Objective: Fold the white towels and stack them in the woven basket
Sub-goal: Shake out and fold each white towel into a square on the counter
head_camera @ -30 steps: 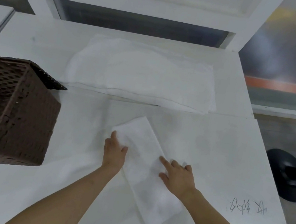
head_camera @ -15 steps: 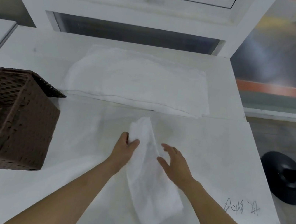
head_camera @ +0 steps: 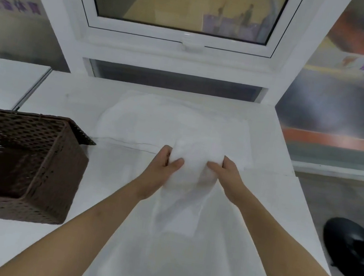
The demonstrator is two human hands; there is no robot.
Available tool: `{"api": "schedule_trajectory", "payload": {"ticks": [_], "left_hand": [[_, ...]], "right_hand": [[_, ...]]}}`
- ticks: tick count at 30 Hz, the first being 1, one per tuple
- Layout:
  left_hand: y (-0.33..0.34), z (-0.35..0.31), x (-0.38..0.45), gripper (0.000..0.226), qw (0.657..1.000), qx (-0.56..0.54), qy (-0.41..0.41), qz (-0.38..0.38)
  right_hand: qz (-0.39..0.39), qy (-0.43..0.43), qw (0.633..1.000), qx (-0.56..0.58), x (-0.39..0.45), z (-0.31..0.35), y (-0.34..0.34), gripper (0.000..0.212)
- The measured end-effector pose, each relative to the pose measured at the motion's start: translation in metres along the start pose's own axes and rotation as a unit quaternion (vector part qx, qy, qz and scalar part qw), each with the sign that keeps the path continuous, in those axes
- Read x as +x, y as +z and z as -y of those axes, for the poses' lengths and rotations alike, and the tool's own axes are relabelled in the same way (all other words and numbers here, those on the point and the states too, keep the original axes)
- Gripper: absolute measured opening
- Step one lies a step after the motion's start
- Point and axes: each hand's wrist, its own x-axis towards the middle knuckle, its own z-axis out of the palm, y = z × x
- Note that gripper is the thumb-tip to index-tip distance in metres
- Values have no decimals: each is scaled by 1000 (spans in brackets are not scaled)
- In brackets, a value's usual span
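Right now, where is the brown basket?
In the head view, the woven basket sits on the table's left side, left of both hands holding the towel.

White towel (head_camera: 191,170), dk brown lattice-weave basket (head_camera: 52,165), white table (head_camera: 246,219), black stool (head_camera: 353,251).

We see a white table (head_camera: 246,219) below a window (head_camera: 185,7). A black stool (head_camera: 353,251) stands on our right.

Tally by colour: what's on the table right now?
White towels: 2, the held towel gripped by left hand and right hand, and the flat towel behind it
Brown woven basket: 1
Total: 3
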Motion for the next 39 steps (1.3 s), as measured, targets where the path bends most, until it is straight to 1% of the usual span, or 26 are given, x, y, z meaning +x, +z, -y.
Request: {"api": "schedule_trajectory", "payload": {"ticks": [3, 6, 8, 9, 11, 12, 13, 15, 16, 17, 19, 21, 24, 27, 31, 34, 37, 39], "left_hand": [[-7, -30, 0, 21, 991, 105, 68, -42], [-20, -40, -9, 22, 975, 159, 129, -81], [-30, -32, -19, 17, 968, 188, 142, -83], [-34, -23, -24, 20, 966, 204, 141, -77], [-40, 1, -36, 32, 961, 239, 127, -63], [-41, 16, -43, 37, 959, 258, 110, -52], [-43, 33, -50, 38, 957, 274, 86, -37], [-44, 71, -63, 30, 956, 292, 29, -7], [-43, 89, -71, 26, 952, 304, 7, 7], [-44, 107, -78, 23, 947, 320, -8, 19], [-43, 131, -92, 27, 943, 331, -26, 35], [-39, 145, -104, 29, 947, 319, -34, 28], [-37, 148, -106, 17, 958, 281, -55, 3], [-39, 146, -88, 13, 969, 235, -74, -30], [-37, 142, -48, 9, 974, 182, -114, -72], [-37, 148, -17, 17, 973, 163, -120, -111], [-34, 163, 9, 30, 969, 132, -138, -155], [-28, 175, 19, 39, 962, 158, -144, -171]], "right_hand": [[-28, -55, 998, -23, -3, 29, -6, 18], [-30, -122, 991, -53, -14, 43, -10, 13], [-20, -156, 983, -96, -24, 37, -11, 13], [-11, -163, 979, -124, -28, 29, -12, 16], [10, -161, 970, -183, -35, 5, -14, 25], [31, -162, 962, -217, -38, -10, -15, 27], [56, -164, 951, -255, -41, -26, -17, 24], [108, -139, 937, -301, -53, -54, -15, 16], [132, -117, 935, -308, -61, -66, -12, 13], [151, -97, 933, -312, -67, -78, -11, 16], [180, -55, 932, -310, -79, -96, -6, 20], [193, -19, 936, -293, -86, -109, -4, 20], [182, 26, 951, -248, -88, -115, 2, 15], [155, 55, 964, -211, -77, -116, 8, 18], [89, 70, 974, -195, -44, -124, 15, 22], [53, 77, 975, -200, -16, -133, 21, 19], [19, 95, 972, -213, 8, -149, 25, 23], [3, 113, 964, -239, 19, -162, 27, 25]]}}
